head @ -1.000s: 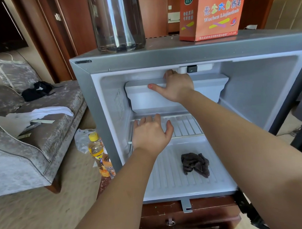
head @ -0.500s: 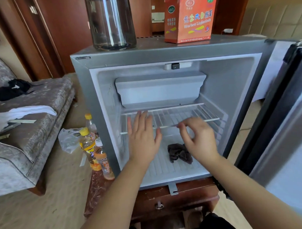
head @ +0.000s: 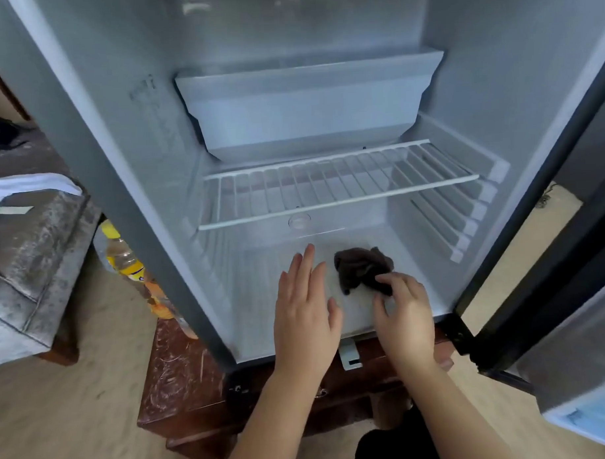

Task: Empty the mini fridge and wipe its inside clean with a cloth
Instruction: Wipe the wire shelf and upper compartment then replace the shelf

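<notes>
The mini fridge (head: 495, 85) stands open, and only a white wire shelf (head: 327, 187) and a white freezer box (head: 307, 105) above it are inside. A crumpled dark brown cloth (head: 360, 265) lies on the ribbed fridge floor, right of centre. My left hand (head: 306, 315) is flat with straight fingers over the floor, just left of the cloth. The bent fingertips of my right hand (head: 407, 318) touch the cloth's near edge, and the thumb is still apart from it.
Drink bottles (head: 124, 259) with yellow caps stand on the ground left of the fridge. A grey sofa (head: 27, 245) is further left. The fridge sits on a scratched wooden cabinet (head: 183, 381). Its open door (head: 570, 288) stands at the right.
My head has moved closer and lower. Both hands came down from the freezer box and wire shelf to the fridge floor, and my right hand reached the cloth.
</notes>
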Demonstrator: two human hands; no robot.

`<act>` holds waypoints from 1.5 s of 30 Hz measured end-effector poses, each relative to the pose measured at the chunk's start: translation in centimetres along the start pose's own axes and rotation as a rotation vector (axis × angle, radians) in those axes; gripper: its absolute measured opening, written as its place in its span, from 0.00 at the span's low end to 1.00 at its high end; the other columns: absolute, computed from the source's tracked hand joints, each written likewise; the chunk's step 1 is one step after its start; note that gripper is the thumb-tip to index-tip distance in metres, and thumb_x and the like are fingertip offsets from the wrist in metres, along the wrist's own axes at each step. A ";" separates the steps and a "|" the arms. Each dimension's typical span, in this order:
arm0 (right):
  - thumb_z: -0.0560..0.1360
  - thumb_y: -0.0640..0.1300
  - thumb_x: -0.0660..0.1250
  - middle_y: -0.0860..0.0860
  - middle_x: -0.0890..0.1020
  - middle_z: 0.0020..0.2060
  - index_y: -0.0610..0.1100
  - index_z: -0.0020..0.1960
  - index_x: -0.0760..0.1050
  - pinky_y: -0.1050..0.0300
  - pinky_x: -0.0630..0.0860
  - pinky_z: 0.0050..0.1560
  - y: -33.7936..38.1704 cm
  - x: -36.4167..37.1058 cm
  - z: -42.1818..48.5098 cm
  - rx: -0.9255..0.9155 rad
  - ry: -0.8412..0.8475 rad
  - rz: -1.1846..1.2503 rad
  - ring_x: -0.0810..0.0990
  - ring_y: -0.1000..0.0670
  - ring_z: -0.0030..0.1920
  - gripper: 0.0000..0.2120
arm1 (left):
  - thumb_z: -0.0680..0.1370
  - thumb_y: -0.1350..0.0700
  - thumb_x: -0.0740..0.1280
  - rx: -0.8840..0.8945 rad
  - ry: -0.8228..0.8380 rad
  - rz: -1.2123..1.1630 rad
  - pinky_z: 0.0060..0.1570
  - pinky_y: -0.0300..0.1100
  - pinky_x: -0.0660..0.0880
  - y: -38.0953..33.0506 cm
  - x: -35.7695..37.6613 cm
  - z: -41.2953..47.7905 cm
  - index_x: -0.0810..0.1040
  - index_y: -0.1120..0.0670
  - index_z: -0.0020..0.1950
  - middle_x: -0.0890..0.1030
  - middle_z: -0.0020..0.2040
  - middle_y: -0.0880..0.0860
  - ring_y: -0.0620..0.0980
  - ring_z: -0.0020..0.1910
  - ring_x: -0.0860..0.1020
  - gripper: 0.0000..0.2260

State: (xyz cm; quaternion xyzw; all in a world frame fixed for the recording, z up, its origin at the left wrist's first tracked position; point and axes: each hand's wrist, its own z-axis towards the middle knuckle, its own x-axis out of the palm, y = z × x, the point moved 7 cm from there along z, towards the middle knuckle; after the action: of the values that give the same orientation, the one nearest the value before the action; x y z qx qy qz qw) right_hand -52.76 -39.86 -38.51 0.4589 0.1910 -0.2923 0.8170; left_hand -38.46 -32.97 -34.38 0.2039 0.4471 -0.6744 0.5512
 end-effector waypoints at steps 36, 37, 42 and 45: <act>0.73 0.39 0.70 0.52 0.78 0.44 0.50 0.45 0.80 0.74 0.67 0.48 0.0 2.4 3.4 0.078 0.049 0.177 0.74 0.57 0.50 0.06 | 0.79 0.53 0.64 -0.154 0.302 -0.177 0.59 0.43 0.71 1.6 5.1 1.7 0.69 0.53 0.70 0.77 0.62 0.51 0.50 0.63 0.72 0.20; 0.72 0.39 0.71 0.51 0.78 0.44 0.50 0.44 0.80 0.77 0.66 0.47 0.3 2.3 3.3 0.076 0.048 0.219 0.74 0.59 0.49 0.07 | 0.78 0.53 0.65 -0.162 0.287 -0.174 0.57 0.45 0.73 1.6 5.1 1.8 0.68 0.54 0.70 0.77 0.61 0.51 0.51 0.62 0.73 0.21; 0.74 0.39 0.70 0.55 0.82 0.40 0.49 0.44 0.79 0.69 0.72 0.48 0.6 2.5 3.1 0.130 0.100 0.373 0.79 0.56 0.47 0.05 | 0.76 0.55 0.68 -0.184 0.170 -0.236 0.52 0.46 0.75 1.5 4.2 2.1 0.69 0.54 0.68 0.78 0.58 0.51 0.50 0.58 0.74 0.22; 0.74 0.39 0.70 0.56 0.82 0.39 0.48 0.44 0.80 0.59 0.77 0.49 0.5 2.2 2.7 0.189 0.137 0.454 0.80 0.54 0.45 0.05 | 0.75 0.57 0.70 -0.136 0.086 -0.238 0.49 0.44 0.75 1.3 3.3 2.1 0.75 0.55 0.61 0.80 0.53 0.50 0.50 0.53 0.76 0.15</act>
State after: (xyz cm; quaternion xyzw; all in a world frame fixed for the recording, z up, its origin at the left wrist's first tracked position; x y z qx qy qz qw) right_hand -50.62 -42.68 -38.08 0.5832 0.1096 -0.0864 0.8003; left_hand -37.79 -36.54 -36.29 0.1405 0.5360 -0.6938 0.4600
